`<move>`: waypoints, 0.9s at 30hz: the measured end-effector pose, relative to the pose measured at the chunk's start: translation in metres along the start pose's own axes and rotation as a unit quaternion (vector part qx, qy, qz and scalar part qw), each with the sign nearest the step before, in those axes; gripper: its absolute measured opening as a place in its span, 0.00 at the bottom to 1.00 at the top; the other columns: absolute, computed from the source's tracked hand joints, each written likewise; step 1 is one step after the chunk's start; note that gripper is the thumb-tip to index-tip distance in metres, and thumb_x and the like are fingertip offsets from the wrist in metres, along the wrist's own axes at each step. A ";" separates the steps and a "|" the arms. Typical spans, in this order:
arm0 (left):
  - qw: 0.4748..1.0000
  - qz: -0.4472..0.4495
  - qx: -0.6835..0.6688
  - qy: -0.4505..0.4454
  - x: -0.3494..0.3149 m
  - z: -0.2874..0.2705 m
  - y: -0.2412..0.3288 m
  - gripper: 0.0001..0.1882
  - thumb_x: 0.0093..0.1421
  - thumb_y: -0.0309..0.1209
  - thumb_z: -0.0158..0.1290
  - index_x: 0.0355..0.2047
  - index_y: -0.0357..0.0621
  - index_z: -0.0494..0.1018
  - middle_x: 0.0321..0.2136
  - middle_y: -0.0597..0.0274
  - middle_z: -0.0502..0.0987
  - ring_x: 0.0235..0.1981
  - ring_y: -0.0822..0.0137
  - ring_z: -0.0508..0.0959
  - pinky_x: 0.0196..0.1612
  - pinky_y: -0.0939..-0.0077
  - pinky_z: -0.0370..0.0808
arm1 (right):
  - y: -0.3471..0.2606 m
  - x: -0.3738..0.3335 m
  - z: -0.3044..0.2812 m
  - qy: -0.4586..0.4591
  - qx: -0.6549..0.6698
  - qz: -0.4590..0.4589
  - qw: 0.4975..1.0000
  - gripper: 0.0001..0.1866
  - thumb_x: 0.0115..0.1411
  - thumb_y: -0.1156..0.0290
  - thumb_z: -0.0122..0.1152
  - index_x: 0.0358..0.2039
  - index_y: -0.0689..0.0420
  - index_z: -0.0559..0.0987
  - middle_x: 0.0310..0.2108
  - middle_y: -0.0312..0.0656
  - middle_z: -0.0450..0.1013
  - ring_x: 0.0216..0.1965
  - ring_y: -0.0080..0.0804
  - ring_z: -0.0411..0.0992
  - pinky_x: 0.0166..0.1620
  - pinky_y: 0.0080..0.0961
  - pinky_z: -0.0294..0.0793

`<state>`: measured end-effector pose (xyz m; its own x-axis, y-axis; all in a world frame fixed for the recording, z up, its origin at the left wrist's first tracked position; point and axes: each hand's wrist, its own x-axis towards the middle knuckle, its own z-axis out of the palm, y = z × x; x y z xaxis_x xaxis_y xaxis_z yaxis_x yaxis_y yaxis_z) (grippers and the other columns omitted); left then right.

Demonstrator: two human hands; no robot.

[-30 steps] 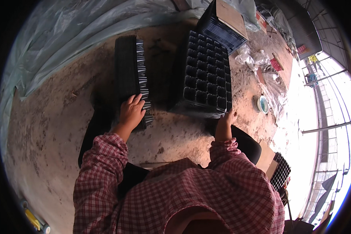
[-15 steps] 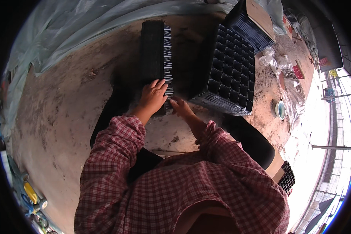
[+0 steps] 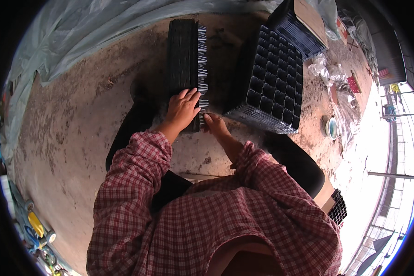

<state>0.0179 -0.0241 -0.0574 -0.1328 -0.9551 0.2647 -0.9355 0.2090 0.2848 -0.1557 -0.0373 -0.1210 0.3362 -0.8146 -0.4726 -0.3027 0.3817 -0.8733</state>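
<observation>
My left grip (image 3: pixel 182 108) lies on the black trays (image 3: pixel 182 55), fingers a bit apart. The trays run long-ways toward the floor's (image 3: pixel 78 138) far edge. My right grip (image 3: pixel 214 124) is at their near right side; I can't tell if it pinches.

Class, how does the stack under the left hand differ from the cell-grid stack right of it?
The left stack shows mainly thin layered edges; the right stack shows a grid of cells. The left stack looks narrower, the right stack broader. The left hand lies on the left stack, not the right stack. Both are black.
</observation>
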 end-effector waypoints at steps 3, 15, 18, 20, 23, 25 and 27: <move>1.000 0.009 -0.002 -0.005 0.003 0.001 0.001 0.23 0.52 0.36 0.54 0.49 0.45 0.67 0.53 0.65 0.66 0.53 0.65 0.64 0.50 0.67 0.65 | 0.015 0.010 0.000 0.109 -0.091 -0.154 0.978 0.14 0.58 0.61 0.56 0.37 0.59 0.77 0.26 0.37 0.73 0.26 0.23 0.71 0.28 0.19 0.67; 0.999 0.018 -0.032 -0.004 0.004 0.004 -0.008 0.24 0.50 0.31 0.54 0.49 0.44 0.66 0.50 0.65 0.69 0.52 0.65 0.66 0.48 0.70 0.67 | -0.024 -0.009 0.022 -0.012 0.184 -0.002 0.983 0.08 0.53 0.61 0.61 0.32 0.49 0.77 0.26 0.23 0.68 0.29 0.15 0.62 0.34 0.17 0.61; 0.999 0.017 -0.035 -0.008 0.005 -0.004 -0.002 0.26 0.48 0.32 0.56 0.49 0.43 0.66 0.50 0.64 0.69 0.52 0.65 0.66 0.49 0.70 0.67 | -0.017 -0.005 0.015 -0.045 0.156 0.029 0.986 0.10 0.55 0.53 0.58 0.32 0.42 0.76 0.29 0.20 0.67 0.32 0.14 0.61 0.36 0.21 0.59; 0.999 0.016 -0.032 -0.007 0.005 -0.006 0.000 0.27 0.47 0.33 0.57 0.50 0.43 0.66 0.50 0.64 0.69 0.52 0.65 0.66 0.49 0.70 0.66 | -0.014 0.000 0.012 -0.053 0.160 0.061 0.984 0.11 0.55 0.53 0.58 0.34 0.42 0.76 0.31 0.21 0.68 0.34 0.15 0.62 0.38 0.23 0.60; 0.999 0.017 -0.028 -0.001 0.004 -0.005 -0.001 0.28 0.47 0.34 0.57 0.50 0.43 0.65 0.50 0.64 0.69 0.52 0.65 0.66 0.49 0.70 0.66 | -0.012 0.001 0.010 -0.066 0.179 0.074 0.979 0.11 0.55 0.53 0.57 0.34 0.43 0.76 0.34 0.21 0.69 0.38 0.16 0.63 0.41 0.26 0.60; 1.000 0.013 -0.026 -0.002 0.004 -0.006 0.000 0.29 0.47 0.33 0.57 0.50 0.43 0.65 0.50 0.64 0.69 0.52 0.65 0.66 0.49 0.70 0.66 | -0.012 0.000 0.011 -0.063 0.187 0.077 0.977 0.11 0.55 0.53 0.57 0.35 0.43 0.75 0.35 0.22 0.70 0.40 0.17 0.63 0.42 0.27 0.60; 0.999 0.020 -0.025 0.017 0.003 -0.002 -0.002 0.29 0.46 0.34 0.58 0.49 0.44 0.66 0.49 0.64 0.70 0.51 0.65 0.67 0.48 0.69 0.67 | -0.017 -0.003 0.014 -0.057 0.198 0.073 0.976 0.12 0.55 0.53 0.58 0.34 0.45 0.76 0.33 0.22 0.69 0.38 0.16 0.62 0.40 0.25 0.59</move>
<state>0.0203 -0.0270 -0.0555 -0.1578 -0.9386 0.3069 -0.9119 0.2578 0.3194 -0.1389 -0.0349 -0.1064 0.4184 -0.6938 -0.5862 0.0054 0.6473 -0.7622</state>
